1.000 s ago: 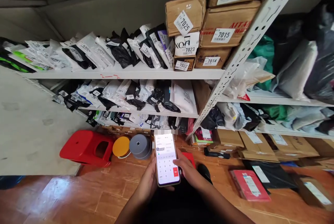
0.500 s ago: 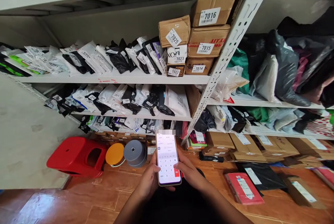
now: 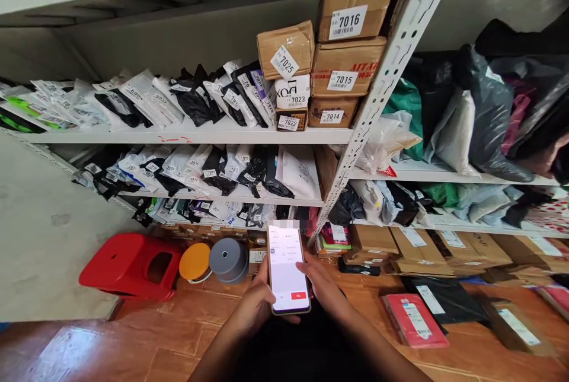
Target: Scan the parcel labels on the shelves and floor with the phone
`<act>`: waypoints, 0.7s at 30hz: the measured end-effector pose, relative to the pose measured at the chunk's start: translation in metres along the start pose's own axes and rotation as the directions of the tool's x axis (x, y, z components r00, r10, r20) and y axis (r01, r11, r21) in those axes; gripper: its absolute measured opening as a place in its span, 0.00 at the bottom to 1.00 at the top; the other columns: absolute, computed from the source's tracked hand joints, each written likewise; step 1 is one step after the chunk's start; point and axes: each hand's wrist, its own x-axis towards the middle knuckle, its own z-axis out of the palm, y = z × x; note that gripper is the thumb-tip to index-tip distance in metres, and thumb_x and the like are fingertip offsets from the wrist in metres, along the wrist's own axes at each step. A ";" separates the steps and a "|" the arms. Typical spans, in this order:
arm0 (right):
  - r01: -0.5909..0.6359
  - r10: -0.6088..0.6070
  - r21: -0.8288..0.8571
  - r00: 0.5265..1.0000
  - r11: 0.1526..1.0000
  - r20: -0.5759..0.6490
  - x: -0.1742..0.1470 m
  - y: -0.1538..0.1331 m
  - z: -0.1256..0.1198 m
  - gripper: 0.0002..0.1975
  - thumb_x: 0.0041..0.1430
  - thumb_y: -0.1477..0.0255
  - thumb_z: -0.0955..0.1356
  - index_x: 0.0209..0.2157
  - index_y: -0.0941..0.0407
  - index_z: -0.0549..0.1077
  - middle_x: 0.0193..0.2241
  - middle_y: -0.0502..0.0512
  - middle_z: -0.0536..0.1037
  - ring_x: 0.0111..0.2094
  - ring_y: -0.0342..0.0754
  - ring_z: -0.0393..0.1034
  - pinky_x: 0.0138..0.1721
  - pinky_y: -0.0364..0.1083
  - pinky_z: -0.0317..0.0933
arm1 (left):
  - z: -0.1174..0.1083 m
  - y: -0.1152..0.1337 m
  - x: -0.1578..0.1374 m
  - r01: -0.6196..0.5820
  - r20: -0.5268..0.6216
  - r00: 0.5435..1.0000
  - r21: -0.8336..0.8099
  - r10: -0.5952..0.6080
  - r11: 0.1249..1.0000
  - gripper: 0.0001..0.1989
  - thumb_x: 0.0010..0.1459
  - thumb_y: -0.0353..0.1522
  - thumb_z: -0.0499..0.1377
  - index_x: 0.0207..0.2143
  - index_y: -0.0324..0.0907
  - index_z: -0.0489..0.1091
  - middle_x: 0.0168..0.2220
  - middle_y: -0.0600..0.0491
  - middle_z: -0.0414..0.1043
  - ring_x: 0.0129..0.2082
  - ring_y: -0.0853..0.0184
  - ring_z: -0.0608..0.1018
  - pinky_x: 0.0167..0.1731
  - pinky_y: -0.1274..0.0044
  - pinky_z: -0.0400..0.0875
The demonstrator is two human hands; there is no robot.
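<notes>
Clamping left hand (image 3: pixel 253 303) and right hand (image 3: pixel 328 292) on opposite edges of a lit phone (image 3: pixel 288 278), above the floor (image 3: pixel 186 317), facing numbered boxes (image 3: pixel 320 64) at the right end of a white shelf (image 3: pixel 249 136).

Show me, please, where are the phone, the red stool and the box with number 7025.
Phone (image 3: pixel 287 278): head view, on the middle of its lit screen.
Red stool (image 3: pixel 123 264): head view, on its broad red surface.
Box 7025 (image 3: pixel 285 60): head view, on its front, at the number label.
</notes>
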 end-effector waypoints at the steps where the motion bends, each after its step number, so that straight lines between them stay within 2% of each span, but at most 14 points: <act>1: -0.012 0.012 0.009 1.000 1.000 -0.018 0.002 0.002 -0.002 0.18 0.49 0.59 0.68 0.38 0.56 0.75 0.27 0.51 0.77 0.27 0.50 0.68 0.34 0.48 0.62 | 0.000 -0.001 0.001 0.004 0.025 1.000 -0.007 -0.004 1.000 0.56 0.35 0.26 0.53 0.64 0.55 0.27 0.51 0.47 0.68 0.38 0.55 0.77 0.24 0.70 0.76; 5: -0.040 0.041 0.051 0.999 0.998 -0.033 0.008 0.010 -0.017 0.18 0.47 0.58 0.71 0.34 0.57 0.75 0.28 0.53 0.78 0.29 0.51 0.70 0.34 0.49 0.62 | -0.004 -0.010 0.010 0.006 0.077 0.997 0.014 -0.007 1.000 0.52 0.39 0.27 0.52 0.65 0.56 0.29 0.52 0.46 0.68 0.42 0.52 0.76 0.28 0.67 0.77; 7: -0.046 0.045 0.064 0.999 0.997 0.018 0.007 0.011 -0.029 0.19 0.39 0.64 0.75 0.36 0.56 0.75 0.31 0.53 0.79 0.33 0.54 0.71 0.37 0.50 0.63 | -0.007 -0.019 0.018 0.007 0.092 0.996 -0.012 -0.005 1.000 0.51 0.40 0.28 0.52 0.64 0.57 0.30 0.50 0.46 0.70 0.41 0.52 0.77 0.27 0.68 0.76; 9: -0.053 0.046 0.071 0.994 0.996 0.098 0.005 0.010 -0.043 0.26 0.32 0.70 0.77 0.39 0.56 0.74 0.34 0.54 0.80 0.35 0.56 0.72 0.39 0.52 0.64 | -0.009 -0.030 0.028 0.031 0.112 0.993 -0.036 -0.027 0.999 0.49 0.42 0.30 0.53 0.64 0.59 0.33 0.49 0.48 0.71 0.39 0.54 0.78 0.26 0.70 0.76; 11: -0.065 0.048 0.098 0.985 0.993 0.163 0.004 0.010 -0.058 0.30 0.32 0.70 0.77 0.42 0.55 0.73 0.34 0.53 0.80 0.35 0.56 0.73 0.40 0.53 0.64 | -0.006 -0.042 0.040 0.048 0.094 0.995 -0.043 -0.044 0.998 0.46 0.45 0.32 0.53 0.64 0.60 0.36 0.49 0.49 0.72 0.38 0.56 0.78 0.26 0.71 0.75; 15: -0.152 0.105 0.174 0.962 0.973 0.252 0.012 0.010 -0.090 0.26 0.43 0.60 0.70 0.46 0.53 0.71 0.31 0.54 0.80 0.30 0.55 0.73 0.37 0.54 0.65 | 0.014 -0.074 0.069 0.034 -0.047 0.998 -0.087 -0.038 0.996 0.42 0.49 0.37 0.57 0.64 0.56 0.43 0.52 0.47 0.70 0.45 0.52 0.76 0.28 0.70 0.74; 18: -0.198 0.152 0.129 0.942 0.972 0.299 0.024 0.009 -0.124 0.27 0.48 0.54 0.66 0.48 0.51 0.70 0.36 0.57 0.80 0.39 0.60 0.73 0.40 0.57 0.66 | 0.029 -0.102 0.093 -0.084 -0.204 0.976 -0.047 0.072 0.995 0.33 0.50 0.40 0.59 0.59 0.51 0.59 0.53 0.48 0.70 0.54 0.50 0.69 0.44 0.64 0.71; 21: -0.142 0.144 -0.030 0.945 0.989 0.294 0.040 0.010 -0.164 0.24 0.56 0.52 0.64 0.50 0.49 0.69 0.45 0.57 0.76 0.46 0.60 0.71 0.43 0.58 0.66 | 0.025 -0.124 0.122 -0.154 -0.377 0.911 0.069 0.168 0.986 0.20 0.56 0.41 0.57 0.51 0.49 0.70 0.55 0.53 0.68 0.63 0.56 0.57 0.59 0.66 0.56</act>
